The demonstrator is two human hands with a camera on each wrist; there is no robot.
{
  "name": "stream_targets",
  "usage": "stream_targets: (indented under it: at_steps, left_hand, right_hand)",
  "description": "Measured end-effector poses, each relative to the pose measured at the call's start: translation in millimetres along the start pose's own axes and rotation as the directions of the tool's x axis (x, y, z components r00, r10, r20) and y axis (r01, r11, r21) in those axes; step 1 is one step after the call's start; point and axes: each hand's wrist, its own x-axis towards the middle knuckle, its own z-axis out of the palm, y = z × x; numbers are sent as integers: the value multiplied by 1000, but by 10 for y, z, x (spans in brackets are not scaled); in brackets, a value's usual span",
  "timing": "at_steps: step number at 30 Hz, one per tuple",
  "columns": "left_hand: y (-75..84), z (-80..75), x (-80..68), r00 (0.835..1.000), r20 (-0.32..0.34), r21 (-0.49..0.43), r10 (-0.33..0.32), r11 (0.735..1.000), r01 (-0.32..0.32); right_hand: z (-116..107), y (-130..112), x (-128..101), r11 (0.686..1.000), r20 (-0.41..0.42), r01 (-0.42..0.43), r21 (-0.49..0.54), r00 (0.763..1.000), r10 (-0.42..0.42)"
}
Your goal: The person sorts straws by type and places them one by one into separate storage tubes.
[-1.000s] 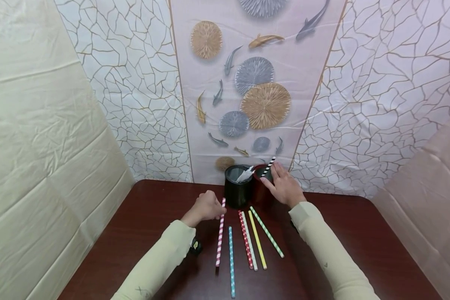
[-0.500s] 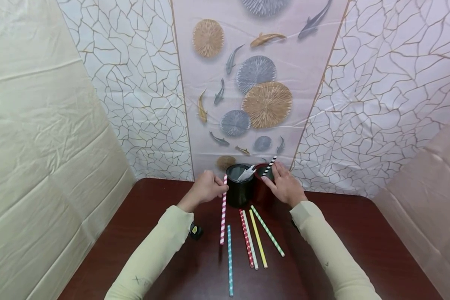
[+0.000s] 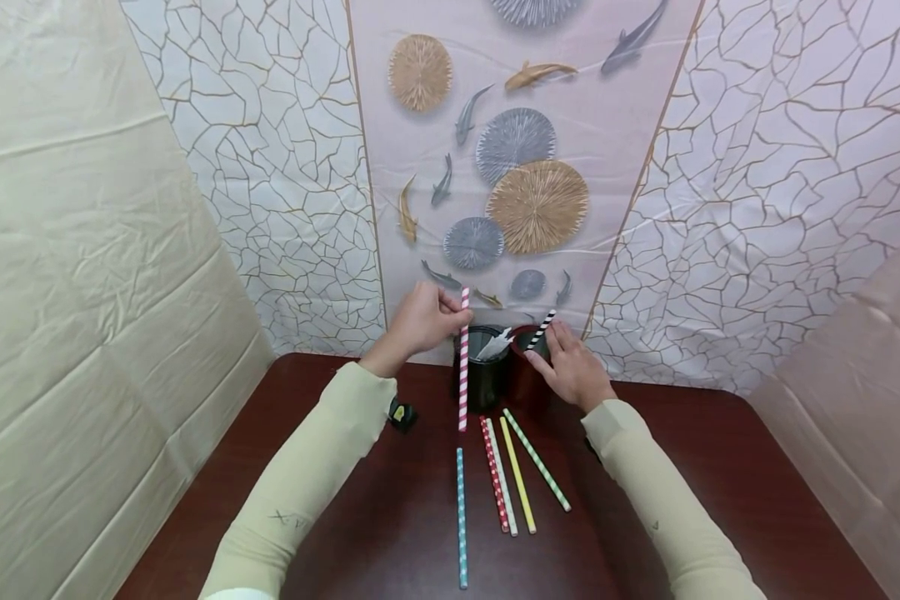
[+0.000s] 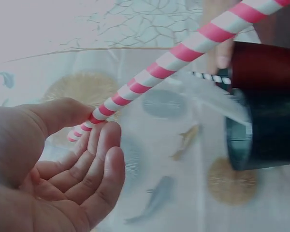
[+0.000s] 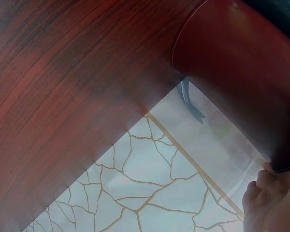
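Note:
My left hand (image 3: 424,321) pinches the top of a pink-and-white striped straw (image 3: 463,360) and holds it upright in the air, just left of the black cup (image 3: 483,371). In the left wrist view the thumb and fingertips grip the pink-and-white striped straw (image 4: 150,77) near its end. My right hand (image 3: 570,367) rests against the dark red cup (image 3: 527,377), fingers on its rim beside a black-and-white striped straw (image 3: 541,330) standing in it. The right wrist view shows the dark red cup (image 5: 237,67) and a fingertip at its edge. Something white sticks out of the black cup.
On the dark wooden table (image 3: 330,467) lie a blue straw (image 3: 461,517), a red one (image 3: 493,475), a pale one, a yellow straw (image 3: 517,475) and a green straw (image 3: 537,472). A small black object (image 3: 402,414) sits by my left sleeve. Patterned sheets wall the back and sides.
My left hand has lifted the pink-and-white straw off the table and raised it upright beside the black cup. The right hand has stayed at the red cup.

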Motion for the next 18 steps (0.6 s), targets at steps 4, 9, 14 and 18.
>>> stream_targets:
  at_steps: [4, 9, 14, 18]
  left_hand:
    - [200, -64, 117, 996, -69, 30, 64, 998, -62]
    - [425, -100, 246, 986, -135, 17, 97, 995, -96]
    - [602, -95, 352, 974, -190, 4, 124, 992, -126]
    - [676, -32, 416, 963, -221, -19, 151, 987, -159]
  right_hand:
    - [6, 8, 0, 1000, 4, -4, -8, 1000, 4]
    - [-1, 16, -10, 1000, 21, -15, -11, 1000, 15]
    - [-2, 16, -2, 1000, 8, -7, -12, 1000, 7]
    - [2, 11, 0, 1000, 2, 1, -4, 1000, -1]
